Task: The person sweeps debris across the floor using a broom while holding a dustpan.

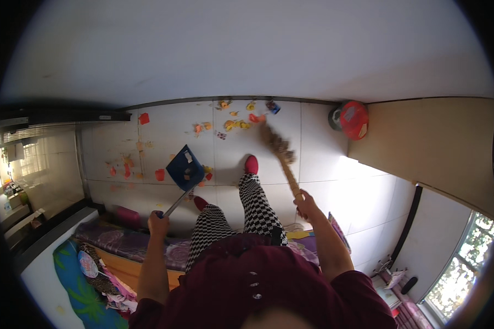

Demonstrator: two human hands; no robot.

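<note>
My left hand point(159, 222) grips the handle of a long-handled blue dustpan point(192, 177), whose pan is down at the tiled floor with a few scraps in it. In my right hand point(307, 205) is the handle of a straw broom point(280, 146). The broom's bristles reach forward and left, close to a red scrap point(255, 118). Yellow and orange scraps point(235, 124) lie scattered between the broom and the wall. More litter, including a red piece point(159, 174), is spread left of the dustpan. A small dark blue packet point(273, 107) lies near the wall's foot.
A red bag-like item point(354, 120) stands by the wall at right, beside a tan cabinet point(420, 144). Behind me is a bed or bench with a purple floral cover point(119, 242). A magenta object point(127, 217) sits at its left end. A glossy door point(45, 160) stands at far left.
</note>
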